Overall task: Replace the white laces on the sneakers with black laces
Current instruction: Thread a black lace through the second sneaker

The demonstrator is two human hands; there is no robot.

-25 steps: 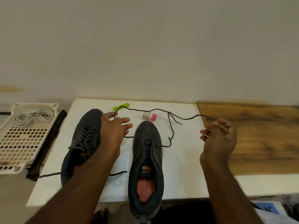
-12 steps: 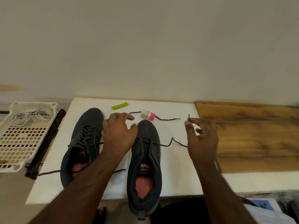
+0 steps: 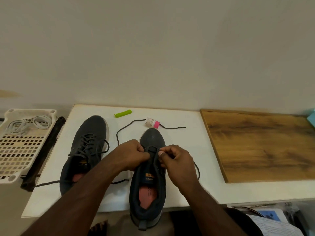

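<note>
Two dark sneakers stand on a white board point(image 3: 187, 159). The left sneaker point(image 3: 88, 143) is laced with a black lace. On the right sneaker point(image 3: 150, 174) a black lace point(image 3: 122, 130) runs through the front eyelets, and its loose end trails past the toe. My left hand point(image 3: 131, 157) grips the sneaker's left eyelet flap with curled fingers. At the right eyelet row, my right hand point(image 3: 175, 160) pinches the lace between thumb and fingers. The white laces point(image 3: 29, 124) lie coiled in a perforated white tray point(image 3: 20, 150) at the left.
A green clip point(image 3: 123, 113) and a small bottle with a pink cap point(image 3: 152, 123) lie near the board's far edge. A wooden board point(image 3: 260, 143) lies to the right. A black bar point(image 3: 44, 150) runs between tray and board. Papers point(image 3: 272, 222) sit below right.
Both hands have moved in from the sides to the right sneaker's eyelets. The lace, held stretched out a second ago, now lies slack on the board beyond the toe.
</note>
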